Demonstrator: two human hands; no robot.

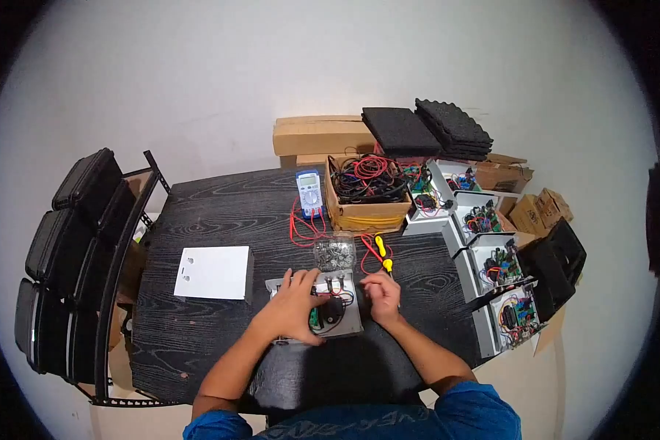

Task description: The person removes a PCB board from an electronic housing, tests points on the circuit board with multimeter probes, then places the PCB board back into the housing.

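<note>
A light grey metal case (350, 320) lies open on the black table, with a green circuit board (314, 318), a black round part (334, 310) and wires inside. My left hand (292, 304) rests over its left half, fingers spread towards the far edge and thumb near the black part; it hides much of the board. Just right of the case, my right hand (383, 299) is closed, fingers curled; what it holds, if anything, is hidden. Beyond that hand lie two yellow-handled screwdrivers (380, 246). A clear box of screws (335, 254) sits behind the case.
A white cover (214, 273) lies to the left. A multimeter (310, 192) with red leads stands beside a cardboard box of cables (367, 214). Several open cases with boards (495, 262) line the right edge. Black hard cases (60, 253) fill a rack at left.
</note>
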